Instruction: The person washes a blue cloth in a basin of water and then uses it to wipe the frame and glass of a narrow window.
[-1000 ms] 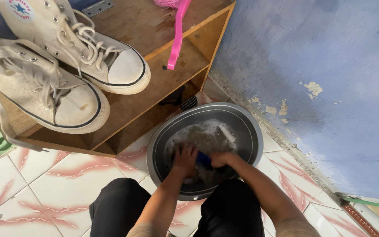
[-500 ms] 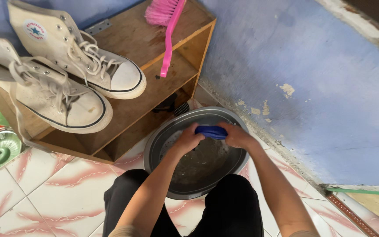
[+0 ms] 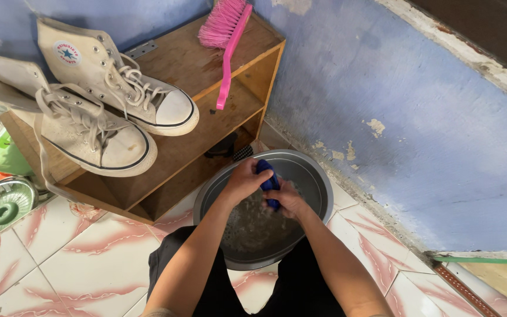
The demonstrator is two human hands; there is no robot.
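Ideally, both hands, left hand and right hand, gripping the wet blue cloth, should twist oppositely over the round grey metal basin.

brightness: bright, even daylight across the whole view; nothing is lost in darkness.
light source: seems to come from the upper left, where the white high-top sneakers and the top of the wooden shelf are lit most strongly.
shadows: soft; the lower shelf compartments are dark, and the sneakers throw mild shadows on the wood.
glare: pale sheen on the floor tiles and a dull shine on the rim of the grey basin.
wall: the blue wall is evenly lit, darker toward the top right corner.
sharpness: mostly crisp; the left hand and right hand around the blue cloth are slightly soft.
distortion: wide-angle stretch at the edges; the forearms look enlarged at the bottom.
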